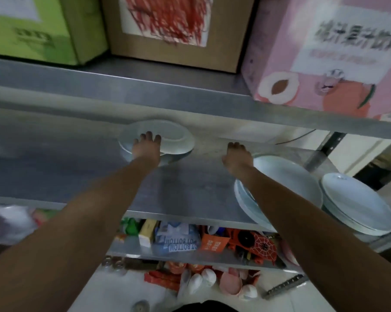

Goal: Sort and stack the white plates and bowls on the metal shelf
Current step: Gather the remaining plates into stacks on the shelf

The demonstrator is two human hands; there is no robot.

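A white bowl [172, 138] sits far back on the metal shelf [190, 188], partly under the shelf above. My left hand [146, 146] lies over its near rim with the fingers curled onto it. My right hand [236, 155] hovers palm down over bare shelf to the right of the bowl, fingers loosely bent, holding nothing. Under my right forearm stands a stack of white plates [286, 176] at the shelf's front right. A second stack of white plates [356, 203] stands at the far right edge.
The upper shelf [145, 91] carries a green box [32, 28], a brown carton [174, 32] and a pink drink carton [329, 50]. A lower shelf [190, 253] holds packets and toys. Small items lie on the floor [212, 282] below.
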